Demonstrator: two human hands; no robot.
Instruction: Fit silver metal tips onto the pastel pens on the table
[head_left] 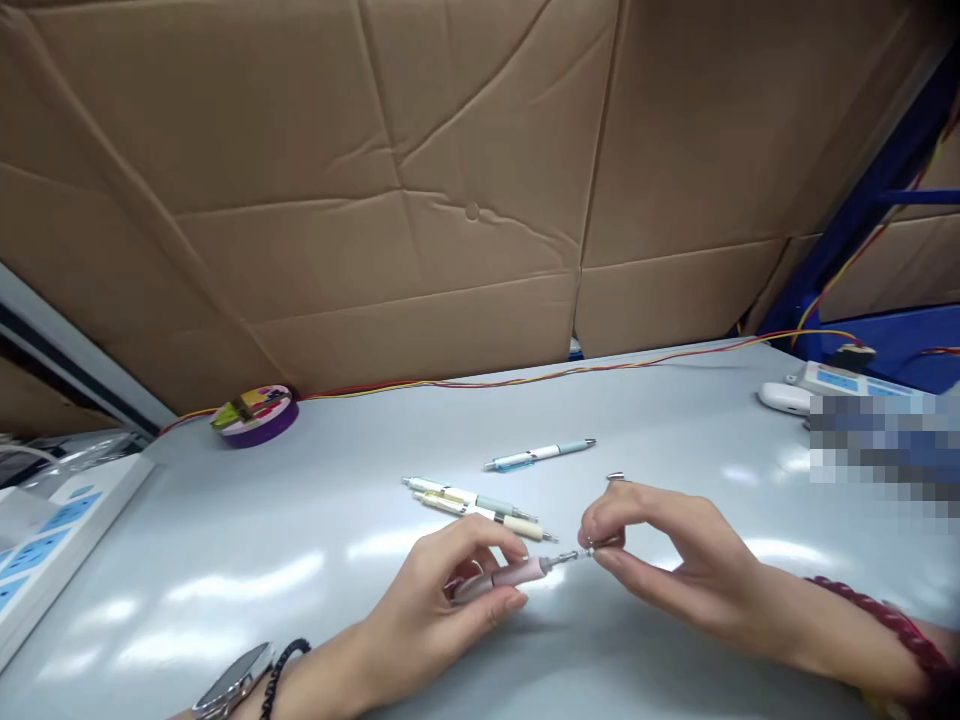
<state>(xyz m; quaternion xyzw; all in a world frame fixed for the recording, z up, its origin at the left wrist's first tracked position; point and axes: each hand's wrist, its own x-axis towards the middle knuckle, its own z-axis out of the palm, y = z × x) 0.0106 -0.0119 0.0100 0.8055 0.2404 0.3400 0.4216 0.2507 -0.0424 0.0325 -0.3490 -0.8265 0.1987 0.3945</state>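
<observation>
My left hand [435, 610] grips the barrel of a pink pen [517, 575] that lies nearly level above the table. My right hand [667, 560] pinches a small metal tip piece [594, 548] at the pen's front end, right where it meets the barrel. Just behind the hands two assembled pens [480, 505] lie side by side on the table. A light blue pen [540, 455] lies farther back. A tiny metal part [616, 476] rests on the table just above my right fingers.
The grey table [300, 540] backs onto a cardboard wall [420, 190]. A purple round tin [255, 413] sits at the back left, a white power strip [52, 530] at the left edge, and red-yellow wires [570, 372] along the back. White devices [817, 385] stand at the right.
</observation>
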